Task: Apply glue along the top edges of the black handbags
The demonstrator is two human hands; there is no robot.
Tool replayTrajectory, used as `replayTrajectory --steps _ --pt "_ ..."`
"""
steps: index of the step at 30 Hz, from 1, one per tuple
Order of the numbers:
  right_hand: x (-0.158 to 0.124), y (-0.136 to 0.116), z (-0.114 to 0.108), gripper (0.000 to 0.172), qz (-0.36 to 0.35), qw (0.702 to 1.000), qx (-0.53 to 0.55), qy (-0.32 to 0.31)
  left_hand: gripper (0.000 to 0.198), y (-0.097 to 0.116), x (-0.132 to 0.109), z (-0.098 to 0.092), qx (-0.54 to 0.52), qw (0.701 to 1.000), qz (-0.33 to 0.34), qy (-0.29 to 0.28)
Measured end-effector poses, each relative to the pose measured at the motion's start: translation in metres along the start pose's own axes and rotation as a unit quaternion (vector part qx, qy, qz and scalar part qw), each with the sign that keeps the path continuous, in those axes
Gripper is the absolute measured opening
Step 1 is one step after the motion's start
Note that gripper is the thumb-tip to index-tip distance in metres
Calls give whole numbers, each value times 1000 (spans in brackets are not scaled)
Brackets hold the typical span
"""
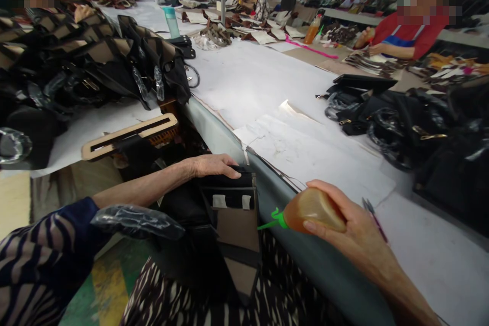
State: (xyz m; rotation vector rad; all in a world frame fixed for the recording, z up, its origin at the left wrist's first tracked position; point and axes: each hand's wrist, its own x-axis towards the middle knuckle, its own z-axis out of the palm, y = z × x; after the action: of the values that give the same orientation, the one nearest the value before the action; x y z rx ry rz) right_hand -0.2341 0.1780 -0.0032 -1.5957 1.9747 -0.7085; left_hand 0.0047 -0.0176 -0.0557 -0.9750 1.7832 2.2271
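Observation:
My left hand [218, 165] grips the top edge of a black handbag [187, 214] that rests on my lap. Its side toward the right shows a brown panel [239, 229] with black edging and two small white patches. A handle wrapped in clear plastic [137, 221] sticks out to the left. My right hand [336, 214] is wrapped round a squeeze bottle [307, 210] of amber liquid, probably glue. The bottle lies tilted sideways, its thin green nozzle [271, 221] pointing left at the edge of the brown panel; whether the tip touches I cannot tell.
Black bags are heaped at left [99, 56] and right [428, 122] on the white-covered table [263, 76]. Scissors [374, 219] lie beside my right wrist. A beige slotted frame [130, 135] spans an opening at left. A person in red [428, 35] works across the table.

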Motion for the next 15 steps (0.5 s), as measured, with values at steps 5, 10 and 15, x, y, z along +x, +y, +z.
replayTrajectory --steps 5,10,15 --pt "-6 2 3 56 10 1000 -7 -19 32 1 0 0 19 1000 3 6" --pt "-12 7 6 56 14 999 -2 -42 35 4 -2 3 3 1000 -6 1" --pt "-15 20 14 57 25 997 11 -73 33 3 2 -1 -5 1000 -11 8"
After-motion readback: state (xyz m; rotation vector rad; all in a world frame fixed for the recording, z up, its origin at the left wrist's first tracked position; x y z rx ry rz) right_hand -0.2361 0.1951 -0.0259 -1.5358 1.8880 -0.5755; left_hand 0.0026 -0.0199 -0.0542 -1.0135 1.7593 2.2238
